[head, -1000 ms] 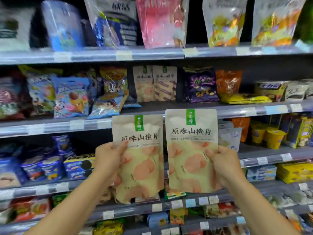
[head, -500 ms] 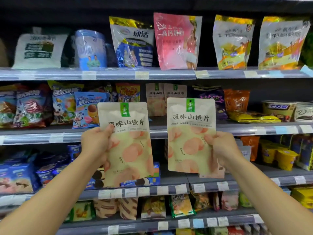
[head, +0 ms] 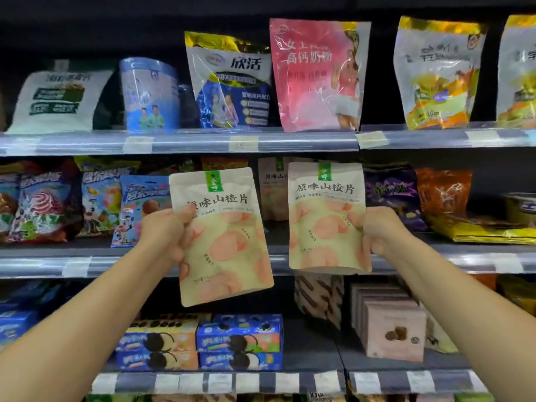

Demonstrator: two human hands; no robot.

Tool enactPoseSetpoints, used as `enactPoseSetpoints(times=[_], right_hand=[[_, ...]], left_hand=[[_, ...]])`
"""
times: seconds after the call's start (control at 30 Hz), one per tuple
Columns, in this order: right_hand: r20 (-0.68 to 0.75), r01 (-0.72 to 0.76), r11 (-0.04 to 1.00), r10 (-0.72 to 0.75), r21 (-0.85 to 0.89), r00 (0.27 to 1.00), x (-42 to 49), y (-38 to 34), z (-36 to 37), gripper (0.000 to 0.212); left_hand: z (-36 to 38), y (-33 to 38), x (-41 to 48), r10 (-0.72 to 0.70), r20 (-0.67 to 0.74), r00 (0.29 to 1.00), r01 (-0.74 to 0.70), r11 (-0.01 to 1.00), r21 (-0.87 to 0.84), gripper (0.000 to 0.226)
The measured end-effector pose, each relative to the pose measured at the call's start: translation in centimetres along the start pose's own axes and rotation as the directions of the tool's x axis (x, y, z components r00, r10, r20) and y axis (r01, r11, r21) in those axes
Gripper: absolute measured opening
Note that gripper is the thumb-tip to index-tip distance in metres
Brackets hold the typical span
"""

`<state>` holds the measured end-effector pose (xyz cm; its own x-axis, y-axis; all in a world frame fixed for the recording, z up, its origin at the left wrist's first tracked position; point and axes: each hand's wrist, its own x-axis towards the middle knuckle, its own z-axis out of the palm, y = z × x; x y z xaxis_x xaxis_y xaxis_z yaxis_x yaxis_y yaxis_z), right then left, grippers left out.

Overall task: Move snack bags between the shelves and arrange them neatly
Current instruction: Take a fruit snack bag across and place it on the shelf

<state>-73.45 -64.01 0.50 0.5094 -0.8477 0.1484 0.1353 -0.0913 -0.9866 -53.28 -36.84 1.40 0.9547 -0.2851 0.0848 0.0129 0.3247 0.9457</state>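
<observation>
Left hand [head: 166,233]: closed on the left bag [head: 222,236], thumb over the front near its upper left edge, fingers behind. Pinched that high, the bag hangs free and tilts a little, its bottom swung toward the right of the frame.
Left bag: centre of the frame, in front of the middle shelf [head: 75,265], its lower half hanging below that shelf's edge. It rests on nothing.
Stock bag [head: 271,192]: a matching cream bag stands on the middle shelf, showing in the gap between the two held ones. I judge that this is the row they belong to.
Right bag [head: 326,216]: right of centre, upright and square to the shelf, label facing out, as if being lined up for its slot. Its bottom edge sits level with the middle shelf's front lip.
Right hand [head: 380,230]: closed on the right bag's right edge at mid-height, thumb in front.
In the way, left: blue candy bags [head: 139,207] crowd the shelf just beside the left bag; it could knock them.
In the way, right: a purple bag [head: 391,195] stands just beside the right bag, so the opening looks narrow.
Above: the top shelf [head: 179,143] carries tall pouches and is well apart from both hands.
Below: blue cookie boxes [head: 239,340], lower centre, lie under the left bag.
</observation>
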Motion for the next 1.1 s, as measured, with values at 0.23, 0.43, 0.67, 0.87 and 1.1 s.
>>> enactPoseSetpoints(times=[0.23,0.43,0.67,0.87,1.1], right_hand=[[0.017,-0.028,0.999,0.027,0.031,0.999,9.9,0.7,2.9,0.019],[0.03,-0.003,1.0,0.004,-0.008,1.0,18.4,2.9,6.0,0.013],[-0.044,0.034,0.954,-0.049,-0.299,0.998,24.8,4.7,9.5,0.026],[-0.035,-0.004,0.991,0.0,-0.131,0.999,25.5,5.3,12.3,0.028],[0.011,0.068,0.991,-0.067,-0.112,0.998,26.2,6.7,15.0,0.018]], left_hand=[[4.0,-1.5,5.6,-0.006,0.0,1.0,0.006,1.0,-0.019,0.025],[6.5,-1.4,9.6,0.019,-0.062,0.998,-0.023,0.998,-0.062,0.024],[7.3,-1.9,13.1,0.044,-0.103,0.994,-0.048,0.998,-0.039,0.017],[7.3,-2.6,14.5,0.043,-0.123,0.991,-0.052,0.996,-0.07,0.011],[8.1,-2.5,14.6,0.081,-0.172,0.982,-0.093,0.994,-0.061,0.011]])
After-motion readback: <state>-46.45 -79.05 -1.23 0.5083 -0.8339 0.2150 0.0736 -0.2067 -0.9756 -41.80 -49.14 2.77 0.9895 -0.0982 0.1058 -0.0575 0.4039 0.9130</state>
